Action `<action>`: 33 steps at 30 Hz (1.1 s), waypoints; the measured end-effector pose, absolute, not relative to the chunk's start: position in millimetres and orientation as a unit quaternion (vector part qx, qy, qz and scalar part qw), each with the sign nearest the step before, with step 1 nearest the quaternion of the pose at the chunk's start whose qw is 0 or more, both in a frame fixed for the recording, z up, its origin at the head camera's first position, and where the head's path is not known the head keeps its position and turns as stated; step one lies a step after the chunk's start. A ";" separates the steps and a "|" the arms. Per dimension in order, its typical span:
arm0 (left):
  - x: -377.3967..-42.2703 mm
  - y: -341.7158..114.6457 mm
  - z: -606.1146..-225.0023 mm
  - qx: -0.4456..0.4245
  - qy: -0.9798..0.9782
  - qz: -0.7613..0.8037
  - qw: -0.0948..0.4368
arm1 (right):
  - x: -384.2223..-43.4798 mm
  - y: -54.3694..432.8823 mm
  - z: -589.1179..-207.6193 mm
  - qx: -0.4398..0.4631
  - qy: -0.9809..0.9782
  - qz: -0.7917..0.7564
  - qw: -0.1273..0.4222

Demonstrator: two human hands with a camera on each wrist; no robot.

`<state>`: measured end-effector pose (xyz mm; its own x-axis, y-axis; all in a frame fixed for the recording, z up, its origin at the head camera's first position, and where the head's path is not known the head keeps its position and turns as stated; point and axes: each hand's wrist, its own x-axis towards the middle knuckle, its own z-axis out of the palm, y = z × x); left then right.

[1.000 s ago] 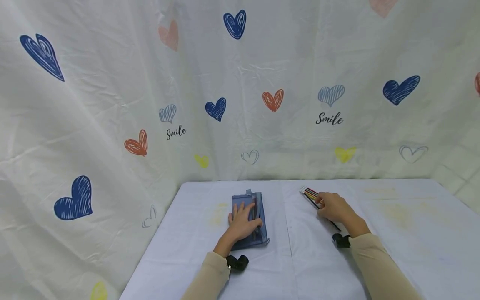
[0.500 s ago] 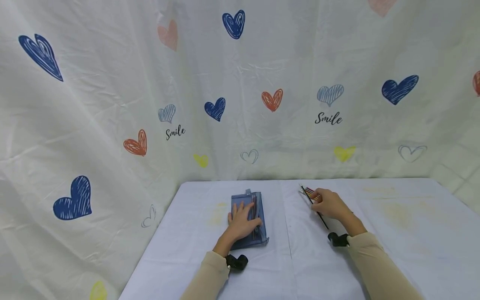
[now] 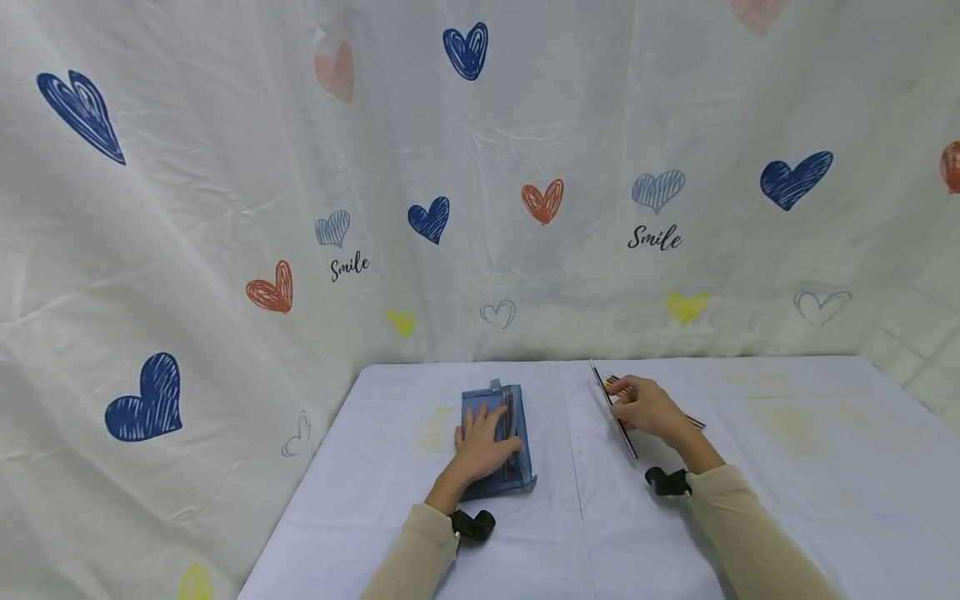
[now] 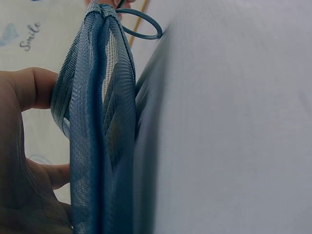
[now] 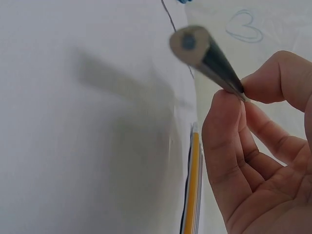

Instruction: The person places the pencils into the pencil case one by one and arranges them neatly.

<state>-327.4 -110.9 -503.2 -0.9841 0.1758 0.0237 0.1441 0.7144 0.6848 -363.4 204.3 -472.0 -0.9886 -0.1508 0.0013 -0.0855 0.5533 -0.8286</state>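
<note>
Two bare hands work over a white tablecloth [image 3: 558,533]. At 6 o'clock in the head view, the left hand [image 3: 482,447] rests on a blue mesh case [image 3: 510,477], fingers straight and spread. At 4 o'clock, the right hand [image 3: 651,408] pinches a dark pencil [image 5: 207,57] beside more pencils [image 5: 192,185]. The step seems to be singling out one pencil; the next move calls for a firm pinch. "Smile" [image 3: 655,238] is printed twice on the heart-patterned backdrop [image 3: 577,125], near 9 and 2 o'clock; no brand is legible.

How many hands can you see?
2. The left hand rests with spread fingers on the blue mesh case; the right hand pinches a dark pencil. Both show in the head view; I see no sign of others.
</note>
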 end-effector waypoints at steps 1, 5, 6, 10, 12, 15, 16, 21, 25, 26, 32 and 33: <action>-327.4 -111.0 -503.3 0.087 0.926 0.367 0.021 | -363.4 203.1 -472.3 -0.066 0.877 -0.474 0.040; -327.6 -111.0 -503.1 0.086 0.926 0.367 0.021 | -363.2 198.4 -473.0 -0.064 0.863 -0.497 0.060; -327.7 -111.0 -503.1 0.087 0.926 0.367 0.020 | -362.8 197.1 -473.0 -0.065 0.860 -0.502 0.067; -328.3 -111.0 -503.9 0.086 0.926 0.368 0.020 | -361.6 189.9 -473.2 -0.066 0.845 -0.524 0.086; -328.5 -111.0 -504.7 0.086 0.926 0.368 0.019 | -360.5 185.9 -473.0 -0.062 0.840 -0.531 0.091; -329.0 -110.8 -505.7 0.085 0.926 0.367 0.019 | -358.4 179.2 -472.9 -0.055 0.841 -0.531 0.092; -329.0 -110.7 -506.0 0.085 0.927 0.366 0.019 | -357.6 176.9 -472.9 -0.054 0.840 -0.531 0.093; -328.7 -110.3 -505.8 0.085 0.926 0.367 0.018 | -353.0 164.2 -475.0 -0.047 0.841 -0.529 0.099; -327.7 -109.4 -505.3 0.084 0.927 0.366 0.019 | -349.4 153.1 -476.5 -0.051 0.843 -0.524 0.107; -327.1 -109.3 -504.9 0.084 0.927 0.366 0.019 | -348.6 150.2 -476.5 -0.051 0.843 -0.524 0.109; -327.5 -109.7 -504.4 0.081 0.928 0.363 0.019 | -344.0 131.4 -475.2 -0.053 0.844 -0.519 0.122; -327.9 -109.9 -504.8 0.081 0.928 0.363 0.019 | -343.5 128.7 -475.5 -0.055 0.845 -0.517 0.124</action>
<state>-327.9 -109.9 -504.8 -0.9862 0.1640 0.0245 0.1372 0.7236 0.6765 -343.5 128.7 -475.5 -0.9630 -0.2216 -0.1534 0.0358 0.4590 -0.8877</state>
